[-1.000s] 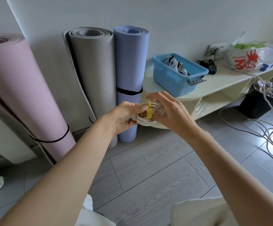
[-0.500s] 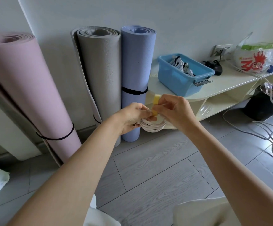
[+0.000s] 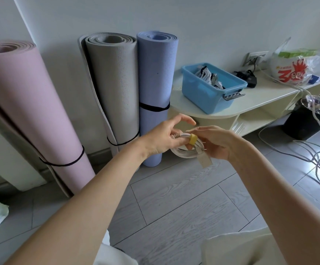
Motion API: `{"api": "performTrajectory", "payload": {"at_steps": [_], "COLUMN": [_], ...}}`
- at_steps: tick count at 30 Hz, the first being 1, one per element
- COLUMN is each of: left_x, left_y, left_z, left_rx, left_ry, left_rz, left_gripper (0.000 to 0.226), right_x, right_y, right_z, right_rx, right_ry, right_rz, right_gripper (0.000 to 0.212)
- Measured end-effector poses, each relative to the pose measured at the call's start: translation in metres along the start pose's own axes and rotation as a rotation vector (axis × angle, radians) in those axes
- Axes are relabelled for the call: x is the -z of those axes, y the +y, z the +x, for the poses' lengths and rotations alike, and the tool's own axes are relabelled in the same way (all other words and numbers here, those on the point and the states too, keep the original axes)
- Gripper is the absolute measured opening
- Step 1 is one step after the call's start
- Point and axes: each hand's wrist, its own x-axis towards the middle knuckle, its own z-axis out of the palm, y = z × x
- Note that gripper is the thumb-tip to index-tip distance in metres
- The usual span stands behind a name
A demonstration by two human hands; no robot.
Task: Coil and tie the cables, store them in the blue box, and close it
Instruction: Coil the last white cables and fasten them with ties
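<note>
A coiled white cable [image 3: 186, 151] with a yellow strap [image 3: 192, 139] wound round it hangs between my hands above the floor. My left hand [image 3: 164, 136] holds the coil's left side with its lower fingers, while the index finger and thumb stretch out free. My right hand [image 3: 215, 142] grips the right side of the coil, and a grey tag hangs below it. The blue box [image 3: 210, 90] stands open on the cream low shelf [image 3: 254, 104] at the right, with bundled white cables [image 3: 209, 77] inside. I see no lid.
Three rolled mats lean on the wall: pink [image 3: 25, 111], grey [image 3: 115, 87] and blue [image 3: 155, 88]. A black adapter [image 3: 248, 76] and a printed plastic bag [image 3: 296, 70] lie on the shelf. Loose grey cables [image 3: 319, 155] sprawl over the floor by a black bin [image 3: 312, 119].
The yellow strap, pulled up by my right hand before, now sits closed round the coil. My left index finger and thumb have let go and spread. The coil has tilted flatter.
</note>
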Motion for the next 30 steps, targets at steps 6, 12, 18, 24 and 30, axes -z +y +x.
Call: {"api": "performTrajectory", "payload": {"at_steps": [6, 12, 18, 24, 30], "left_x": [-0.007, -0.003, -0.001, 0.001, -0.003], "left_y": [0.0, -0.012, -0.014, -0.01, -0.008], "left_z": [0.01, 0.018, 0.02, 0.02, 0.023], "left_rx": [-0.002, 0.108, 0.219, 0.329, 0.344], "left_ry": [0.143, 0.319, 0.347, 0.264, 0.255], "left_rz": [0.039, 0.147, -0.187, -0.512, -0.519], "left_gripper": [0.019, 0.021, 0.02, 0.011, 0.014], "right_x": [0.007, 0.001, -0.006, -0.006, -0.001], "right_y": [0.001, -0.004, 0.0, 0.006, 0.007], "right_z": [-0.001, -0.006, 0.002, 0.005, 0.002], "right_rx": [0.127, 0.388, 0.625, 0.886, 0.854], "right_ry": [0.118, 0.028, 0.146, 0.329, 0.317], "right_rz": [-0.053, -0.224, -0.671, -0.98, -0.965], "right_gripper": [0.007, 0.019, 0.036, 0.036, 0.04]}}
